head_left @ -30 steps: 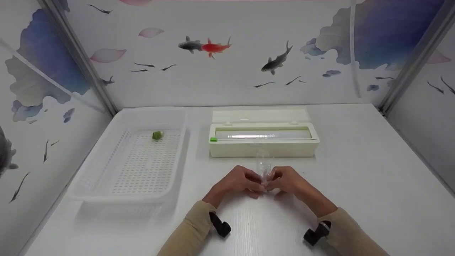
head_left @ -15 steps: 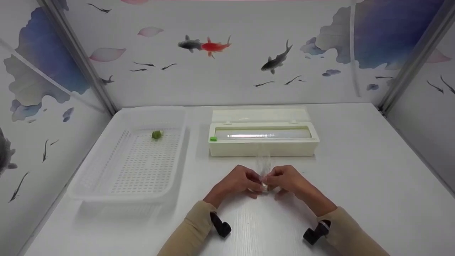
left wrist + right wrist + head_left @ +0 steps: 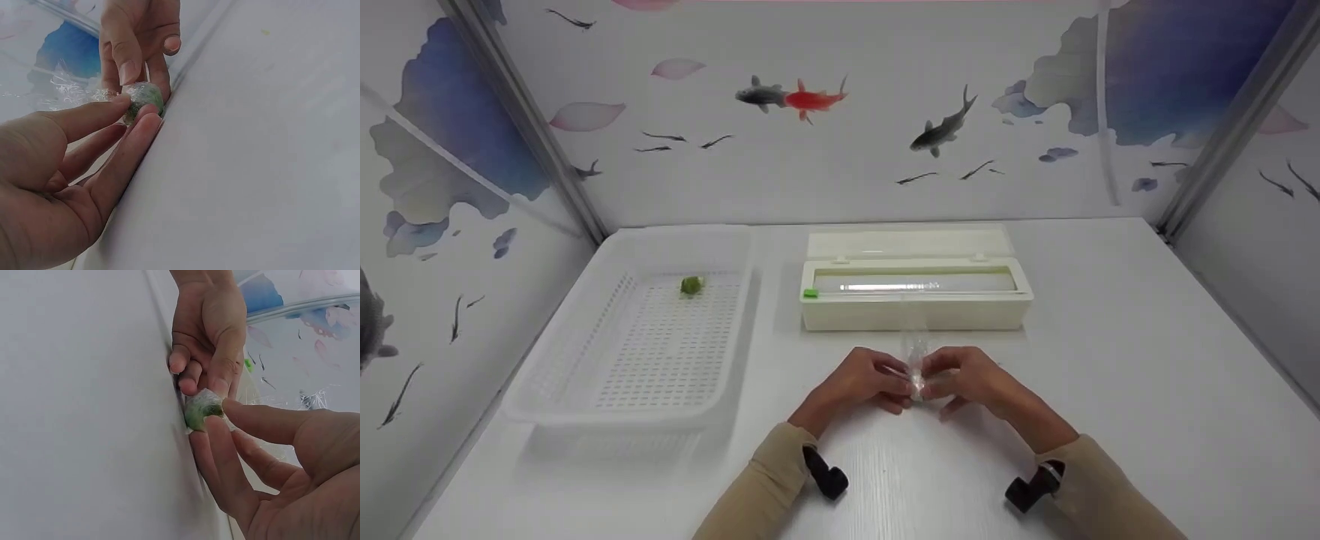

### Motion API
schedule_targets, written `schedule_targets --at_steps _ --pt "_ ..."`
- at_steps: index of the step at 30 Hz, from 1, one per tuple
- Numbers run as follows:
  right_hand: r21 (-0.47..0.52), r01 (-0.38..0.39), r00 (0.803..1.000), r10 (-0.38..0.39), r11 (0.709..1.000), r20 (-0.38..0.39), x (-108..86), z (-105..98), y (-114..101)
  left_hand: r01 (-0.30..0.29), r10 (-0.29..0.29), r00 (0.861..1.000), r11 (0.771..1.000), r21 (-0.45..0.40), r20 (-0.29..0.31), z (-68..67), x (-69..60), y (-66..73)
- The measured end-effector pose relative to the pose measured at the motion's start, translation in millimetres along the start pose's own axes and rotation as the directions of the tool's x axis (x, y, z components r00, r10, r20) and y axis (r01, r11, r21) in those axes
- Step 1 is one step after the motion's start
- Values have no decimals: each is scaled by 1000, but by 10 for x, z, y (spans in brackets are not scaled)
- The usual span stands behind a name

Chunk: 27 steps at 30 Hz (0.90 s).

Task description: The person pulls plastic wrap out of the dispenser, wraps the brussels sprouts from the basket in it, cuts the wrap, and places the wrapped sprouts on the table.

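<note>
A small round green piece (image 3: pixel 151 94), perhaps a vegetable, is covered in clear cling film just above the white table (image 3: pixel 877 480). In the head view the left hand (image 3: pixel 866 377) and the right hand (image 3: pixel 971 377) meet around it and mostly hide it. The left wrist view has the left thumb and fingers pinching its near side. From the right wrist, the right thumb and fingertips hold the wrapped piece (image 3: pixel 198 409) from the other side. A gathered strip of cling film (image 3: pixel 915 341) runs from the hands back to the cream dispenser box (image 3: pixel 915 316).
The dispenser's lid (image 3: pixel 911 244) stands open at the back, and a green slider (image 3: pixel 810 293) sits at its left end. To the left is a white perforated basket (image 3: pixel 716 409) holding one small green wrapped piece (image 3: pixel 691 285). Printed panels surround the table.
The fingers have shifted slightly around the wrapped piece, with the right hand drawing a little to the right. The film strip still reaches the dispenser. Basket and box have not moved.
</note>
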State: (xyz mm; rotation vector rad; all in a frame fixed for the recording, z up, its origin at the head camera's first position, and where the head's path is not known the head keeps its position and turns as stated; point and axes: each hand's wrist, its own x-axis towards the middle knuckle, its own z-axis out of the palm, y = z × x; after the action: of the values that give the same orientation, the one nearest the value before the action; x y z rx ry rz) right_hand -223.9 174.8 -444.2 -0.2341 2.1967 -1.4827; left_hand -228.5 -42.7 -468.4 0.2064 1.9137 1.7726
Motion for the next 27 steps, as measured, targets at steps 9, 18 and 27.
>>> schedule_targets --at_steps 9,18,27 --pt "49 9 998 -6 999 -60 -9 59 0 -10 9 1000 998 -55 -19 17 5 -14" --pt "7 7 997 -7 1000 -81 13 66 21 22 -24 998 999 -28 -55 -7 -8 -4" --pt "-15 0 994 -1 1000 -106 4 88 2 14 -15 995 1000 -14 -98 24 0 23"
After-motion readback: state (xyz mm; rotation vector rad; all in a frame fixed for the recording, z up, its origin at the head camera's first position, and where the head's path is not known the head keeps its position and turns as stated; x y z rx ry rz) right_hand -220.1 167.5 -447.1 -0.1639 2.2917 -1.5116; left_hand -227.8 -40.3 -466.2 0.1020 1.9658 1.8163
